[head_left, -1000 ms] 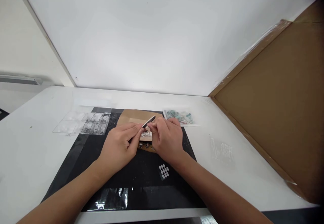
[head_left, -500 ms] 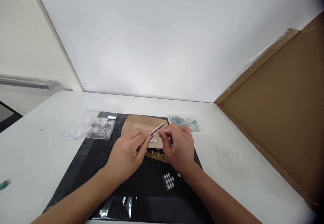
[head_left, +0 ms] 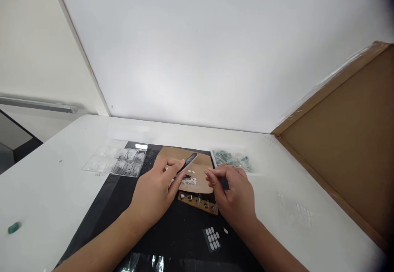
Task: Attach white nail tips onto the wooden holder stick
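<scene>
Between the thumb and fingers of my left hand (head_left: 155, 188) is a nail file (head_left: 191, 160), its dark face up and its tip pointing up and right. My right hand (head_left: 235, 190) is closed in a pinch, apart from the file; whatever its fingertips hold is too small to make out. Below both hands lies a brown paper sheet (head_left: 201, 164) with small white and dark pieces (head_left: 191, 181) on it. Just in front of it, a brown strip (head_left: 193, 202) carries a row of metal studs and clear nail tips.
A black mat (head_left: 172, 231) covers the middle of the white table. On it lies a card of white ovals (head_left: 211, 239). A clear compartment box (head_left: 129, 161) stands left, a white tray of teal pieces (head_left: 234, 160) right. A cardboard wall (head_left: 344, 140) closes the right side.
My right hand has moved right, away from the file. The file has turned to show its dark face. The whole view has shifted slightly, so things sit lower and further right.
</scene>
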The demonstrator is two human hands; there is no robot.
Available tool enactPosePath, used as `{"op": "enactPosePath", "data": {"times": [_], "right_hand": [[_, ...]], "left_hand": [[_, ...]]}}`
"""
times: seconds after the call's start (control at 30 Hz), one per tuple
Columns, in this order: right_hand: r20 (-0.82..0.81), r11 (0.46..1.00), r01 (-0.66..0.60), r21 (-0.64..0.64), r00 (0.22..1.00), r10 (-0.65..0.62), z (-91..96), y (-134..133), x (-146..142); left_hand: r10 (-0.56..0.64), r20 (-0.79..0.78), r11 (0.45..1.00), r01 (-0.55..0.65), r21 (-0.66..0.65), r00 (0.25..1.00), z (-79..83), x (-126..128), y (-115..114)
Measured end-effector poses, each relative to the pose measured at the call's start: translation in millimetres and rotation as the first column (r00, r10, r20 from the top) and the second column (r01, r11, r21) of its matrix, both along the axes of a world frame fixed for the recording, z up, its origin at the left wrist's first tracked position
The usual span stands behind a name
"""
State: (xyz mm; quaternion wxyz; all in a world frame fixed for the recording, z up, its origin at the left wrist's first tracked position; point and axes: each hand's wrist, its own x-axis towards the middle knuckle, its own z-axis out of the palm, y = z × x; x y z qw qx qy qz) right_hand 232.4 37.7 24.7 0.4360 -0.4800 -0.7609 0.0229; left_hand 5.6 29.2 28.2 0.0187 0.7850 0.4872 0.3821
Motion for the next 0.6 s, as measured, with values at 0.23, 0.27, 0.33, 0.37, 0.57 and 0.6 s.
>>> {"op": "enactPosePath", "data": {"times": [0.23, 0.27, 0.33, 0.37, 0.57, 0.6], "right_hand": [[0.031, 0.997, -0.053, -0.061, 0.998, 0.055, -0.3, -1.6, -0.6], [0.034, 0.996, -0.057, -0.07, 0.998, 0.06, -0.5, -1.6, -0.5], [0.039, 0.994, -0.06, -0.087, 0.997, 0.063, -0.9, -1.2, -0.5], [0.039, 0.994, -0.062, -0.094, 0.997, 0.065, -1.0, -0.9, -0.7], [0.037, 0.989, -0.078, -0.123, 0.996, 0.083, -0.4, -0.3, -2.3], [0.037, 0.989, -0.08, -0.121, 0.996, 0.085, -0.3, -0.5, -2.3]], "left_hand": [[0.115, -0.159, 0.993, -0.109, 0.049, 0.981, -2.9, -9.9, 10.0], [0.122, -0.174, 0.992, -0.115, 0.051, 0.977, -3.3, -11.5, 11.7], [0.133, -0.193, 0.991, -0.125, 0.054, 0.972, -4.2, -14.5, 15.1], [0.138, -0.197, 0.99, -0.13, 0.053, 0.971, -4.8, -15.9, 16.6], [0.119, -0.205, 0.993, -0.112, 0.048, 0.972, -8.1, -21.4, 22.6], [0.112, -0.201, 0.993, -0.104, 0.05, 0.973, -8.2, -21.8, 23.2]]}}
